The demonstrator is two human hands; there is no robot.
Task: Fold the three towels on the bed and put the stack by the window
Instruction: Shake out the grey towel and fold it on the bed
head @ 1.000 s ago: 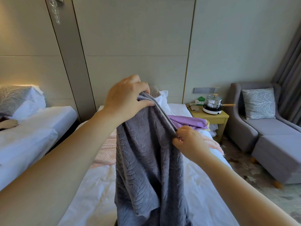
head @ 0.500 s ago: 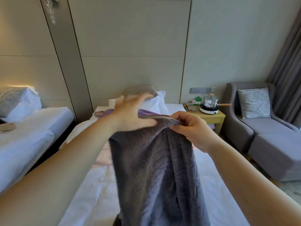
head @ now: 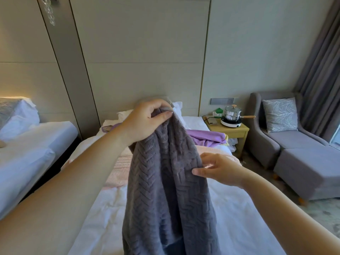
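Note:
A grey towel [head: 169, 181] with a herringbone weave hangs bunched in front of me over the white bed [head: 239, 214]. My left hand [head: 147, 124] pinches its top edge, raised at chest height. Lower down, my right hand [head: 217, 170] holds the towel's right edge, thumb laid on the front of the cloth. A pink towel [head: 119, 168] lies spread on the bed behind the grey one. Crumpled near the pillows at the bed's right side is a purple towel [head: 206, 137].
A wooden nightstand [head: 231, 131] with a steel pot [head: 232, 112] on a hotplate stands right of the bed. Beyond it are a grey armchair [head: 287, 140], its footstool [head: 309, 168] and grey curtains [head: 320, 70]. A second bed [head: 33, 144] lies at the left.
My right hand has left the top edge beside the left hand and dropped down the towel's right side. The towel now hangs bunched from my left hand alone at the top.

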